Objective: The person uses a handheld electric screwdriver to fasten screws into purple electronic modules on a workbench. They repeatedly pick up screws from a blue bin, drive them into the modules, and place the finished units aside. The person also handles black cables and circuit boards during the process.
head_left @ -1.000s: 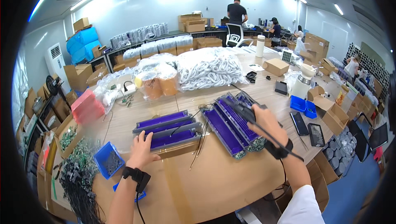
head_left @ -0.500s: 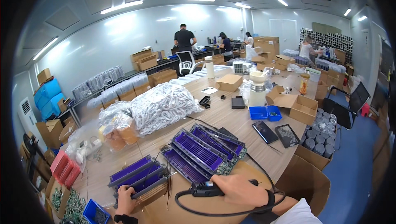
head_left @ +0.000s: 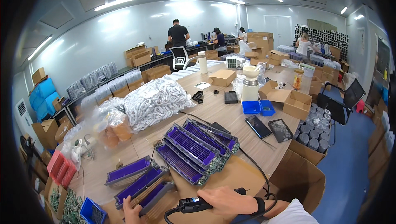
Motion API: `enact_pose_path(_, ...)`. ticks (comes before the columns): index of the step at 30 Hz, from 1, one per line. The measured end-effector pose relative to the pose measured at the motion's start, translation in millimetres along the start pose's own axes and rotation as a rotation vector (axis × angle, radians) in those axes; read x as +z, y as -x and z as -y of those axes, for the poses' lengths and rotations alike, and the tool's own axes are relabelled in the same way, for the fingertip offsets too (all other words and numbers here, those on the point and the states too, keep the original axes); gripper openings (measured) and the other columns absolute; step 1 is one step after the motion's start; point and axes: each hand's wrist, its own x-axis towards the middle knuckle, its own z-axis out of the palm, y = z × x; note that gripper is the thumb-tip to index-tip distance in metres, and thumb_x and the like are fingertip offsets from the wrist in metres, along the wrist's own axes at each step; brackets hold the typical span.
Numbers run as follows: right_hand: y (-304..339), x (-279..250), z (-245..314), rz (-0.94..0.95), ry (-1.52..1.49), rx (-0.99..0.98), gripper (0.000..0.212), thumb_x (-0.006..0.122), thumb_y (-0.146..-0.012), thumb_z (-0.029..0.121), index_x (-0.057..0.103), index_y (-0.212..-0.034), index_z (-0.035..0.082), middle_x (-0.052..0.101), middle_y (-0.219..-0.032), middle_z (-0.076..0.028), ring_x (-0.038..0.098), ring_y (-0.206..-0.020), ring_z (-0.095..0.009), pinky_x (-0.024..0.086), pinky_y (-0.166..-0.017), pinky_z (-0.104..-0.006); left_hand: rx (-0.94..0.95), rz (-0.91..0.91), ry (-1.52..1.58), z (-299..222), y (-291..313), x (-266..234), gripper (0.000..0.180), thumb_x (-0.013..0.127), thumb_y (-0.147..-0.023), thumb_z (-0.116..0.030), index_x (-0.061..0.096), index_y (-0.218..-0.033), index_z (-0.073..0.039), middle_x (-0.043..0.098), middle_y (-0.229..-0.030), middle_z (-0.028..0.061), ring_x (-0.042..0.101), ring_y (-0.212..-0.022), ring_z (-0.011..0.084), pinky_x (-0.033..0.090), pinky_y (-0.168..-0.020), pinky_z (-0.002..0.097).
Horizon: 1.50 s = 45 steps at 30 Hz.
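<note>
My left hand (head_left: 131,212) grips the near end of a long grey housing with a purple lining (head_left: 142,185), one of several lying close together at the left front. Its fingers bend over the rim. My right hand (head_left: 226,199) is wrapped round a black corded electric screwdriver (head_left: 190,205). Its thin tip points to the right, away from the housings, and its cable leaves the left end. Beyond the screwdriver lies a stack of similar purple-lined housings (head_left: 192,147) with small green circuit boards at their ends. Brown cardboard (head_left: 243,172) lies under the work.
A heap of bagged white cables (head_left: 154,102) lies behind. A phone (head_left: 258,126), a black tray (head_left: 280,130), blue bins (head_left: 251,107) and a carton (head_left: 297,103) stand right. Circuit boards (head_left: 72,201) and a blue bin (head_left: 91,212) are at lower left. Several people work farther back.
The housings at the left front have spread apart, with the nearest turned and blurred. My left hand has shifted slightly right and lower. My right hand, with the screwdriver, has moved left and lower.
</note>
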Motion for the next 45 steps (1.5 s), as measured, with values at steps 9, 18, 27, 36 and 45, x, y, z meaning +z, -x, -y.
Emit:
enact_pose_path(9, -3.6, 0.3, 24.3, -0.066, -0.076, -0.042, 0.036, 0.061, -0.07, -0.001, 0.044, -0.102, 0.001, 0.057, -0.08, -0.018, 0.06, -0.073, -0.041, 0.047, -0.06, -0.0482, -0.035, 0.105, 0.193, -79.0, 47.1, -26.3, 0.032, 0.061, -0.08, 0.003, 0.058, -0.111, 0.005, 0.059, -0.116, 0.0234, 0.057, -0.109, 0.0388, 0.048, -0.091, 0.0401)
enact_pose_path(18, -11.6, 10.7, 66.2, 0.044, -0.018, 0.042, 0.04, 0.074, -0.063, 0.003, 0.054, -0.098, 0.004, 0.063, -0.084, -0.018, 0.062, -0.08, -0.04, 0.048, -0.065, -0.0443, -0.132, 0.04, 0.072, -90.9, 104.4, -5.7, 0.02, 0.061, -0.076, -0.003, 0.058, -0.095, -0.006, 0.06, -0.117, 0.0151, 0.052, -0.12, 0.0377, 0.05, -0.089, 0.0433)
enact_pose_path(27, -37.3, 75.9, 82.8, 0.342, 0.158, 0.02, 0.039, 0.076, -0.065, 0.005, 0.052, -0.096, 0.003, 0.062, -0.092, -0.019, 0.061, -0.084, -0.042, 0.05, -0.07, -0.0475, -0.164, -0.059, 0.135, -69.7, 142.1, -21.6, 0.028, 0.076, -0.072, -0.013, 0.065, -0.096, -0.007, 0.059, -0.116, 0.0133, 0.05, -0.123, 0.0353, 0.045, -0.094, 0.0477)
enact_pose_path(36, -34.8, 97.1, 90.4, 0.283, 0.152, 0.102, 0.043, 0.076, -0.063, 0.002, 0.054, -0.1, 0.003, 0.058, -0.099, -0.018, 0.06, -0.088, -0.042, 0.05, -0.075, -0.0467, -0.481, -0.126, -0.192, 27.0, 159.5, -81.2, 0.082, 0.085, -0.059, -0.013, 0.048, -0.132, -0.01, 0.043, -0.137, 0.0155, 0.037, -0.132, 0.04, 0.038, -0.104, 0.0494)
enact_pose_path(45, -37.0, 102.4, 99.5, 0.259, 0.162, 0.143, 0.043, 0.076, -0.063, -0.002, 0.053, -0.099, 0.003, 0.057, -0.098, -0.018, 0.059, -0.086, -0.043, 0.048, -0.073, -0.0473, -0.542, -0.012, 0.004, 49.5, 190.0, -88.2, 0.087, 0.084, -0.06, -0.01, 0.042, -0.136, -0.005, 0.044, -0.132, 0.0167, 0.044, -0.119, 0.0375, 0.041, -0.102, 0.0437)
